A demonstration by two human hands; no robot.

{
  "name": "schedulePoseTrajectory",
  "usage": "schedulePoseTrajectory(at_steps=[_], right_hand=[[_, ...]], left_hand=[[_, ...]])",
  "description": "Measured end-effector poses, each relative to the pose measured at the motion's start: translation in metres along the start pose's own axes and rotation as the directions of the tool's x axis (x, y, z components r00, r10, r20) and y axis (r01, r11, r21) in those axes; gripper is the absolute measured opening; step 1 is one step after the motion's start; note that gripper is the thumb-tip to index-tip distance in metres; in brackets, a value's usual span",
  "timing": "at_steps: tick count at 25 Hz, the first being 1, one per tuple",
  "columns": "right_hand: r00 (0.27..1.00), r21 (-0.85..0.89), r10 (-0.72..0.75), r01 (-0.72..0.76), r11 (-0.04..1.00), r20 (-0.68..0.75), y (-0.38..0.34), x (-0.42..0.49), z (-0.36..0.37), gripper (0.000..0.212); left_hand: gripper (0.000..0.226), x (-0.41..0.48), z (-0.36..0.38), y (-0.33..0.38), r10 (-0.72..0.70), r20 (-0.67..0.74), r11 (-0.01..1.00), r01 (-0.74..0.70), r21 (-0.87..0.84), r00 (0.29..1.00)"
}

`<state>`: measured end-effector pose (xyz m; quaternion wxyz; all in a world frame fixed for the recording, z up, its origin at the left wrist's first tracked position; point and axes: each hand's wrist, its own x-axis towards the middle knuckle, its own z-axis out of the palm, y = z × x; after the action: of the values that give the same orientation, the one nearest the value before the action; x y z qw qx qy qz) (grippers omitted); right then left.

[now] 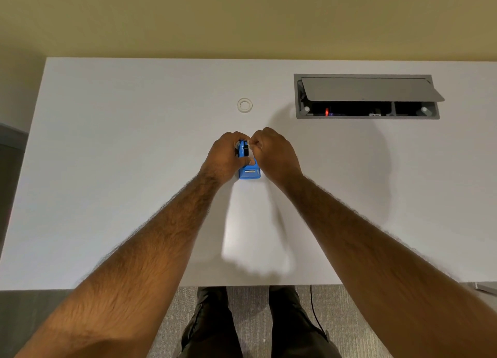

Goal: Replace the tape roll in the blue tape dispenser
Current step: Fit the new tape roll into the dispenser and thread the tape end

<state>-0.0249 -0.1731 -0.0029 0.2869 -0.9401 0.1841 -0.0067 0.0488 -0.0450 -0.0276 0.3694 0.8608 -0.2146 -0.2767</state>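
The blue tape dispenser [249, 172] stands on the white table [134, 155] near its middle, cutter end toward me. My left hand [224, 155] is wrapped around its left side, where a black hub shows by my fingers. From the right, my right hand [274, 153] is closed at the dispenser's top, fingertips pinched together; what they pinch is too small to tell. A clear tape roll [244, 105] lies flat on the table beyond both hands, apart from them.
A grey cable box [367, 96] with its lid propped open is set into the table at the back right. A yellow wall runs behind the table. My legs and a black cable show below the front edge.
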Motion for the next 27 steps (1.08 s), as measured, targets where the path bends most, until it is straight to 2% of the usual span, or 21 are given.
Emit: schedulePoseTrajectory(at_steps=[4, 6, 7, 8, 9, 10, 11, 12, 14, 19, 25, 27], right_hand=[[0.979, 0.156, 0.197, -0.188, 0.97, -0.049, -0.004, -0.019, 0.001, 0.022], [0.937, 0.255, 0.338, -0.307, 0.917, -0.086, -0.01, -0.029, 0.003, 0.02], [0.896, 0.342, 0.439, -0.393, 0.853, -0.065, -0.012, -0.031, 0.005, 0.019], [0.831, 0.47, 0.556, -0.493, 0.732, 0.006, -0.015, -0.03, 0.006, 0.018], [0.742, 0.605, 0.657, -0.587, 0.538, 0.135, -0.018, -0.028, 0.006, 0.017], [0.645, 0.689, 0.702, -0.657, 0.307, 0.302, -0.021, -0.024, 0.005, 0.016], [0.572, 0.708, 0.683, -0.697, 0.112, 0.455, -0.025, -0.021, 0.002, 0.018], [0.528, 0.69, 0.635, -0.723, -0.011, 0.564, -0.027, -0.017, 0.0, 0.022], [0.486, 0.641, 0.543, -0.756, -0.133, 0.685, -0.029, -0.012, -0.003, 0.028], [0.464, 0.63, 0.514, -0.748, -0.208, 0.721, -0.033, -0.009, -0.003, 0.033], [0.505, 0.68, 0.558, -0.716, -0.155, 0.659, -0.036, -0.007, 0.0, 0.036], [0.5, 0.673, 0.525, -0.709, -0.208, 0.689, -0.036, -0.005, 0.0, 0.033]], left_hand=[[0.064, -0.001, -0.009, -0.005, -0.013, 0.077, 0.997, 0.019, -0.08, 0.997], [0.057, -0.003, -0.017, -0.007, -0.011, 0.1, 0.997, 0.018, -0.071, 0.995], [0.05, -0.003, -0.019, -0.008, 0.005, 0.098, 0.999, -0.001, -0.042, 0.995], [0.045, -0.004, -0.021, -0.008, 0.03, 0.087, 0.999, -0.028, -0.019, 0.996], [0.043, -0.004, -0.021, -0.007, 0.055, 0.066, 0.998, -0.054, -0.008, 0.996], [0.042, -0.004, -0.021, -0.006, 0.075, 0.044, 0.997, -0.075, -0.004, 0.996], [0.041, -0.005, -0.02, -0.004, 0.092, 0.027, 0.996, -0.091, -0.006, 0.995], [0.04, -0.005, -0.019, -0.001, 0.109, 0.018, 0.994, -0.109, -0.013, 0.994], [0.039, -0.004, -0.017, 0.001, 0.143, 0.016, 0.99, -0.142, -0.013, 0.99], [0.027, -0.005, -0.013, 0.003, 0.135, -0.072, 0.986, -0.141, -0.088, 0.988], [0.023, -0.003, -0.017, 0.011, 0.104, -0.05, 0.983, -0.11, -0.146, 0.993], [0.023, -0.003, -0.018, 0.012, 0.104, -0.035, 0.986, -0.107, -0.129, 0.994]])
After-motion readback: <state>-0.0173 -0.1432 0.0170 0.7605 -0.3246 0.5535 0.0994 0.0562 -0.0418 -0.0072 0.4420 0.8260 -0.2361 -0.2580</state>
